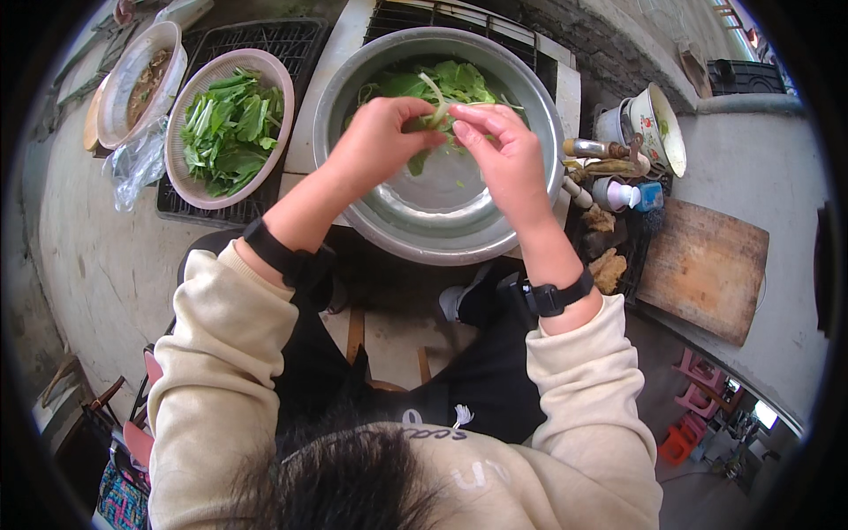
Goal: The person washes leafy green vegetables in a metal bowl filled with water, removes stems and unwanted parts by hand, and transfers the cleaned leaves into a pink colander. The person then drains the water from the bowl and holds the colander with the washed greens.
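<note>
Over a large metal basin (pixel 437 255) of water, my left hand (pixel 381 142) grips a pale green stalk (pixel 437 99) of a leafy vegetable between thumb and fingers. My right hand (pixel 507 152) meets it from the other side, its thumb and fingertips pinched at the same stalk. Some of the stalk is hidden by my fingers. Loose green leaves (pixel 460 79) float in the far half of the basin, behind both hands. To the left, a pink plastic colander (pixel 289 112) holds a heap of cut leafy greens (pixel 232 132).
A white basin (pixel 175 50) with brownish contents stands at the far left beside a clear plastic bag (pixel 136 162). On the right are an enamel basin (pixel 652 126), a pump bottle (pixel 623 195), a blue container (pixel 649 197) and a wooden cutting board (pixel 705 265).
</note>
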The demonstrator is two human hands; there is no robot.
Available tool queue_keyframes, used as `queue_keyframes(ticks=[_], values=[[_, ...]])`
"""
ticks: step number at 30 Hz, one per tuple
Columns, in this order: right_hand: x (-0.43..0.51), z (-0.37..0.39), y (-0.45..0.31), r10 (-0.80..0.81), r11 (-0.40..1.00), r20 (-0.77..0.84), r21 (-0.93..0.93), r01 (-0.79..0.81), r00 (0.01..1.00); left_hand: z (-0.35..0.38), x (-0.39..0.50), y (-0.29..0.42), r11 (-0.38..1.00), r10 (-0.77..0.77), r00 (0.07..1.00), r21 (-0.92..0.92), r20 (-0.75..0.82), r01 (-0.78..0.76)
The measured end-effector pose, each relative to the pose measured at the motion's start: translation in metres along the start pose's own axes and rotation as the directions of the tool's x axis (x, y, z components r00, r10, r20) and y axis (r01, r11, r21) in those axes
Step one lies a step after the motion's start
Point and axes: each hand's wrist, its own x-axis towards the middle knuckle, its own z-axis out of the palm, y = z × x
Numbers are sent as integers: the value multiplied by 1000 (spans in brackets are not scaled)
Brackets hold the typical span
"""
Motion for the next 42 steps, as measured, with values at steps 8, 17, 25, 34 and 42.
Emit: queue_keyframes(ticks=[8,17,25,34,42], values=[[12,-3,72,392,878,27,-310,-365,920,-153,-10,-20,763,239,781,609,-577,217],[-4,33,91,368,670,479,-731,129,797,-270,-46,-103,498,-211,826,669,-523,551],[-13,3,38,776,537,529,-840,78,343,-237,-33,-55,400,-338,784,675,-520,620],[-18,37,90,515,853,578,-421,-309,633,-79,-7,-15,792,-266,964,567,-13,226],[-4,15,52,625,780,355,-321,-537,695,-47,0,-15,683,-355,928,708,110,177]])
